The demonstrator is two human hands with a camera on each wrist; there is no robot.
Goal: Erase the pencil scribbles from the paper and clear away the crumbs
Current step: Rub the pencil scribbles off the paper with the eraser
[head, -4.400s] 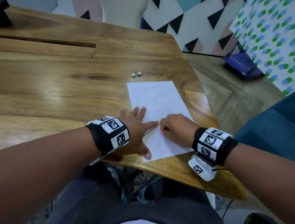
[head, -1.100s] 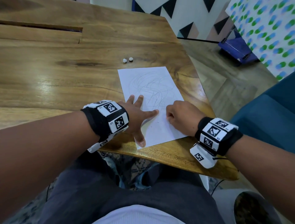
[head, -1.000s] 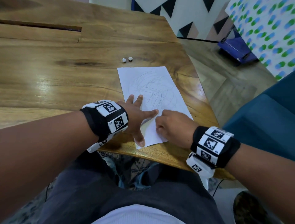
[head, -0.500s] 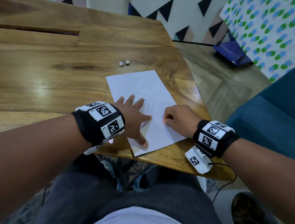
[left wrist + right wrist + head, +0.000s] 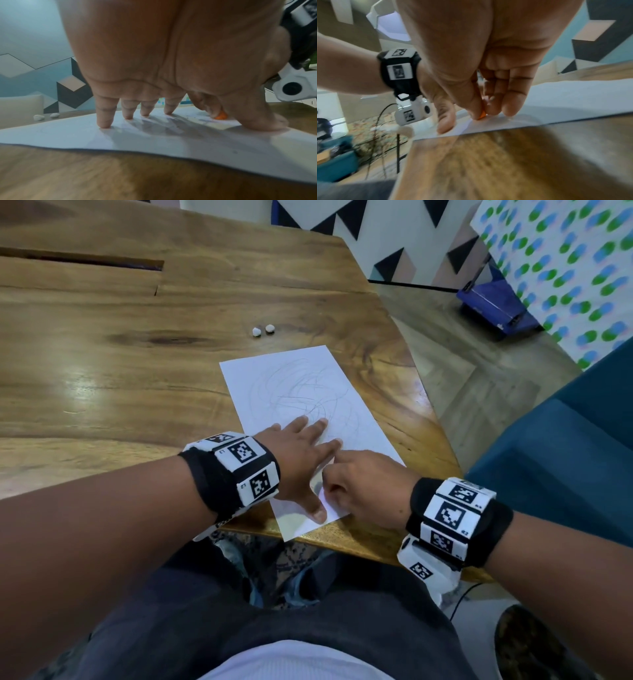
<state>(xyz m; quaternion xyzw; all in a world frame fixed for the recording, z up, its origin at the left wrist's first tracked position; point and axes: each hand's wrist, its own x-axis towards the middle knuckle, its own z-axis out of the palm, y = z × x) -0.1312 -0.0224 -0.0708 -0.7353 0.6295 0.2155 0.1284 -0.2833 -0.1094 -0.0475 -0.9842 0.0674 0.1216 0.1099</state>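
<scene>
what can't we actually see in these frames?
- Orange eraser: hidden in the head view by the right hand; only its tip shows in the wrist views.
- Crumbs: too small and blurred to confirm on the paper.
- Scribbles near the sheet's front: covered by the left hand.
- Two white lumps: too small to identify.

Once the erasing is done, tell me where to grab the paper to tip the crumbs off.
Probably the near corner of the paper, from the person's side: it overhangs the table edge, so a thumb can slip under. The rest lies flat on the wood, leaving nothing to pinch.
</scene>
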